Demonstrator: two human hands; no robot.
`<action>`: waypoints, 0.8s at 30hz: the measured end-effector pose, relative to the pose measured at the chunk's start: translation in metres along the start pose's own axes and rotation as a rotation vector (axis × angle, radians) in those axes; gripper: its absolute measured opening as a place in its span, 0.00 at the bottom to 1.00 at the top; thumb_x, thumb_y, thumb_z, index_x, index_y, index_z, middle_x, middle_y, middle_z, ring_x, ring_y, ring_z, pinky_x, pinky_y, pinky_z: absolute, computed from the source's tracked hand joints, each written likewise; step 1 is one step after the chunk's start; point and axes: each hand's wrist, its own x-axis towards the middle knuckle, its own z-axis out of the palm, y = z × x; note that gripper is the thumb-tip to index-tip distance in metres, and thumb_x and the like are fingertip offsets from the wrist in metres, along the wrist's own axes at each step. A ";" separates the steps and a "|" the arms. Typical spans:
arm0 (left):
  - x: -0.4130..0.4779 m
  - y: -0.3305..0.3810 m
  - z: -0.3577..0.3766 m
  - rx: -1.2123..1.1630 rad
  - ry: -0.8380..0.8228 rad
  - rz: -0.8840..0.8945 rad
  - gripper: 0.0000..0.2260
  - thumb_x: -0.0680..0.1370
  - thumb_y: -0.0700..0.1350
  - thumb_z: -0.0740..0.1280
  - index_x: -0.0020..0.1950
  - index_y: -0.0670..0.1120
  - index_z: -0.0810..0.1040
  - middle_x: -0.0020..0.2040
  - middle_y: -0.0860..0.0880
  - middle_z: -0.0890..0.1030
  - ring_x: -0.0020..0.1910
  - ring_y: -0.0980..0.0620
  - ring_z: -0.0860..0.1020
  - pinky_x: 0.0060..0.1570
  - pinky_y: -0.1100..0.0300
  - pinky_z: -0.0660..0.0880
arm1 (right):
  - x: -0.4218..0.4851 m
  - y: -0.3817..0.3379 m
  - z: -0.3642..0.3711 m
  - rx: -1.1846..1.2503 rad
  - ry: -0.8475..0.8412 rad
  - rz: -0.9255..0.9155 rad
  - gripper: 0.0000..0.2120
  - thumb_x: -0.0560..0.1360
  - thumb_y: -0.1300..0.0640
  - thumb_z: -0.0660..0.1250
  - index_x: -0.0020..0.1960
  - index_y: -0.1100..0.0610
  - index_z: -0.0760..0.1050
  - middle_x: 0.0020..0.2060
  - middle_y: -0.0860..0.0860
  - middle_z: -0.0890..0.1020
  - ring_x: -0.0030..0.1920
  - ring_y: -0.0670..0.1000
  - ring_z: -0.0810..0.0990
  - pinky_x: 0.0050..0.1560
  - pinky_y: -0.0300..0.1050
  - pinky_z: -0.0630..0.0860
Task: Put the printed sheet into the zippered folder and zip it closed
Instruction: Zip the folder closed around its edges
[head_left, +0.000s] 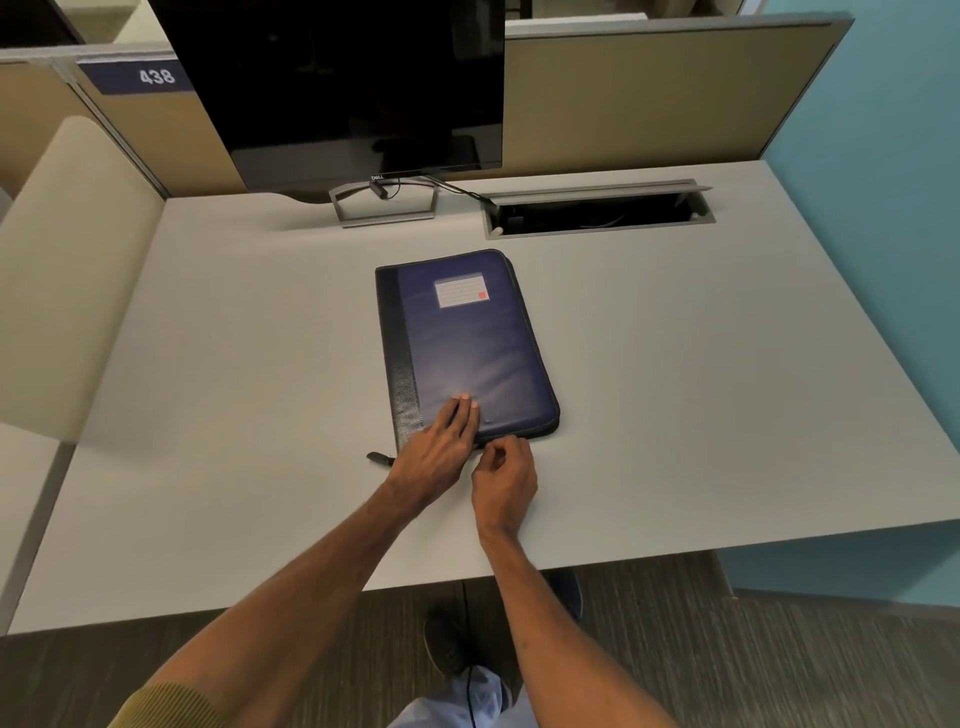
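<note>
Low in the middle of the frame, the right hand is curled, pinching at the near edge of the folder. It is probably on the zip pull, which the fingers hide. Just left of it, the left hand lies flat, fingers straight and together, pressing the folder's near left corner onto the surface. The folder lies closed at the centre of the frame, dark blue with a black spine strip and a white label at its far end. No sheet shows, so it is likely inside and only the zipping is left. How far the zip has run I cannot tell.
</note>
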 end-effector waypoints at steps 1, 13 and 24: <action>0.001 0.001 0.000 0.001 0.006 -0.004 0.30 0.88 0.39 0.59 0.87 0.37 0.48 0.87 0.37 0.54 0.87 0.39 0.54 0.72 0.50 0.76 | 0.000 0.000 0.000 0.000 -0.006 -0.002 0.02 0.80 0.63 0.70 0.50 0.61 0.80 0.47 0.55 0.83 0.46 0.53 0.81 0.51 0.44 0.82; -0.028 -0.018 0.005 0.109 0.102 -0.032 0.37 0.74 0.36 0.75 0.83 0.37 0.67 0.81 0.38 0.70 0.81 0.40 0.69 0.70 0.50 0.77 | 0.048 0.026 -0.051 -0.020 0.051 -0.013 0.05 0.81 0.67 0.67 0.48 0.64 0.79 0.44 0.56 0.81 0.43 0.55 0.81 0.45 0.53 0.82; -0.021 -0.007 0.006 -0.021 0.042 -0.078 0.33 0.86 0.54 0.59 0.87 0.40 0.55 0.87 0.39 0.57 0.86 0.39 0.58 0.86 0.42 0.56 | 0.088 0.028 -0.081 -0.142 -0.272 -0.231 0.05 0.81 0.65 0.70 0.55 0.63 0.83 0.55 0.56 0.82 0.57 0.56 0.79 0.60 0.55 0.77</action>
